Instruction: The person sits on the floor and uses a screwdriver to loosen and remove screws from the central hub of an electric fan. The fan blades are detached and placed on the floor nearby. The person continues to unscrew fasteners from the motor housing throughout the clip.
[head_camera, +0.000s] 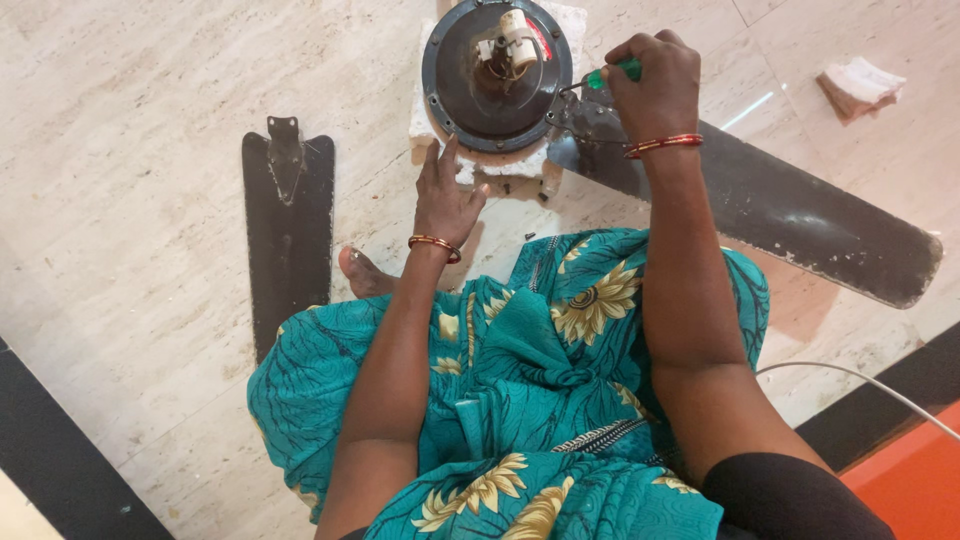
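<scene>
A pale, veined marble floor (130, 90) fills the view, edged by a dark border strip and an orange band at the lower right. At the top centre a round, dark ceiling fan motor (497, 75) lies on a white foam block (425, 120), its open face up and showing a white cylindrical part and wiring at the hub.

The right hand (655, 85) is closed in a fist around a green-handled screwdriver (612, 74), whose metal shaft points left to the motor's right rim, where a long dark fan blade (800, 215) joins it and runs off to the lower right under the wrist. The left hand (445, 195) is spread flat, fingers apart, touching the motor's lower edge and the foam.

A detached fan blade (288, 240) with its metal bracket lies well to the left. A small screw (529, 236) sits on the floor near the teal flowered skirt (540, 380). A folded cloth (860, 85) lies at the upper right, and a white cable (870, 385) crosses the lower right.
</scene>
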